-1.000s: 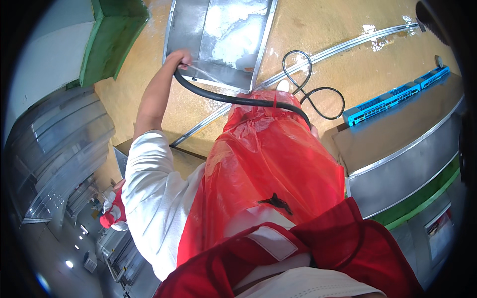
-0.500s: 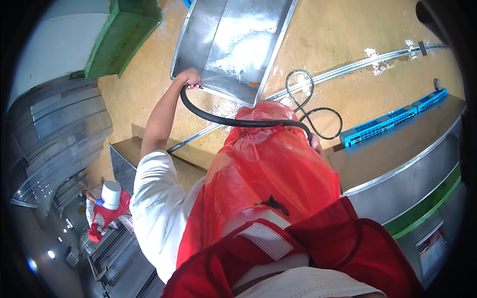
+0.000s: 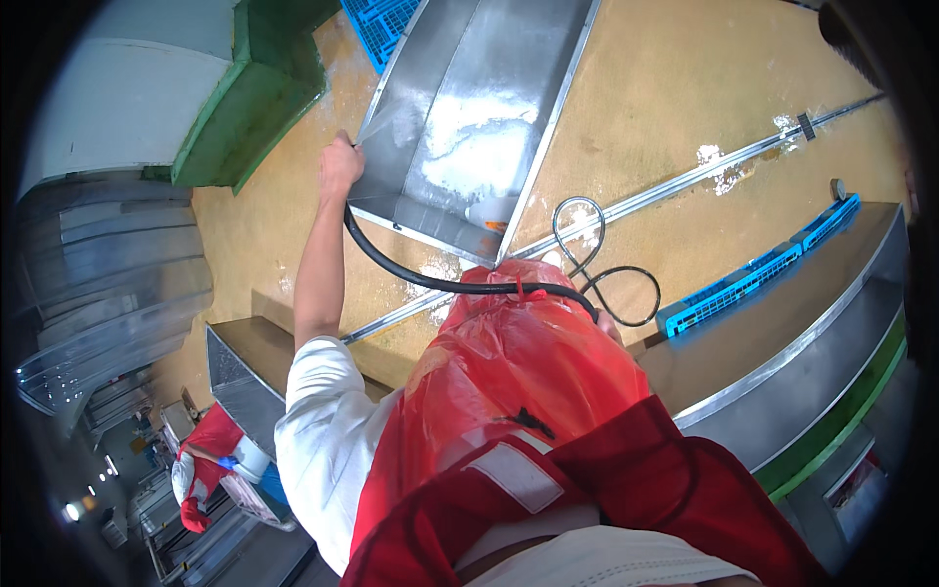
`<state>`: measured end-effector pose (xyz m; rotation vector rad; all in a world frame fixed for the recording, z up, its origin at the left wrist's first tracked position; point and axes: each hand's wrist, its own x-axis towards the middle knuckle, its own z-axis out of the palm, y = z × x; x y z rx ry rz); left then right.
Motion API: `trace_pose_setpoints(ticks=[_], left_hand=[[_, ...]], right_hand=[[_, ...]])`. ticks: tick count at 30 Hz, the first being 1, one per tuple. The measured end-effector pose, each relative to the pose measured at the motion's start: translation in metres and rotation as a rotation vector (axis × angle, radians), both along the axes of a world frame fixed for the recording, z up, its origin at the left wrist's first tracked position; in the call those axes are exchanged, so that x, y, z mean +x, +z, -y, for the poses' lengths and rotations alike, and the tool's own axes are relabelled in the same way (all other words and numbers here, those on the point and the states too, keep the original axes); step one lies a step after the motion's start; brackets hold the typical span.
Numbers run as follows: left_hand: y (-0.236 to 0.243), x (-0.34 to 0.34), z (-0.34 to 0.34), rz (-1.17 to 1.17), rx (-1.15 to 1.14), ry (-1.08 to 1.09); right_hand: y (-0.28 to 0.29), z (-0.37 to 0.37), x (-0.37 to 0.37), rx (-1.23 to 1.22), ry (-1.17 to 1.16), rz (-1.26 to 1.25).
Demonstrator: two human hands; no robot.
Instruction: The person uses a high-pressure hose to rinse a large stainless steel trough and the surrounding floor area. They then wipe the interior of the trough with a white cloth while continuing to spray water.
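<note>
My left hand is closed round the end of a black hose, beside the left rim of a long metal trough. A thin water spray runs from the hose end over the trough's inner wall. The hose sags back across my red apron to my right hand. That hand is mostly hidden beside the apron, its visible fingers closed at the hose. At the trough's near end lies a small orange and whitish item, its kind unclear.
The thinner hose lies looped on the wet tan floor near a metal drain channel. Blue crates line a metal counter at right. A blue crate sits beyond the trough. At lower left, a co-worker holds a white bucket.
My left arm has stretched out along the trough's left rim, and the spray now lands farther up. The trough sits lower in view. The co-worker's bucket has come down.
</note>
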<state>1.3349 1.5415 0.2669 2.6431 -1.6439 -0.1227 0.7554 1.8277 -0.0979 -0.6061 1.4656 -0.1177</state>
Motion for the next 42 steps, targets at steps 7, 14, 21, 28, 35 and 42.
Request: trace_pose_setpoints(ticks=[7,14,21,28,35,42], left_hand=[[0.039,-0.043,0.023,-0.085,-0.297,-0.098],[0.045,-0.055,0.030,-0.126,-0.518,-0.135],[0.054,-0.055,0.030,-0.157,-0.606,-0.196],[0.043,-0.033,0.033,-0.223,-0.669,-0.244],[0.026,0.031,0.033,-0.267,-0.643,-0.304],[0.028,0.085,0.034,-0.344,-0.677,-0.303]], right_hand=[[0.004,-0.010,-0.010,-0.024,-0.080,0.017],[0.058,-0.012,0.004,-0.056,-0.060,-0.071],[0.046,-0.029,0.016,-0.083,0.080,-0.137],[0.007,-0.086,0.033,-0.255,-0.274,0.141],[0.011,-0.076,0.090,-0.112,0.071,-0.205],[0.028,-0.093,0.179,-0.035,0.009,-0.285]])
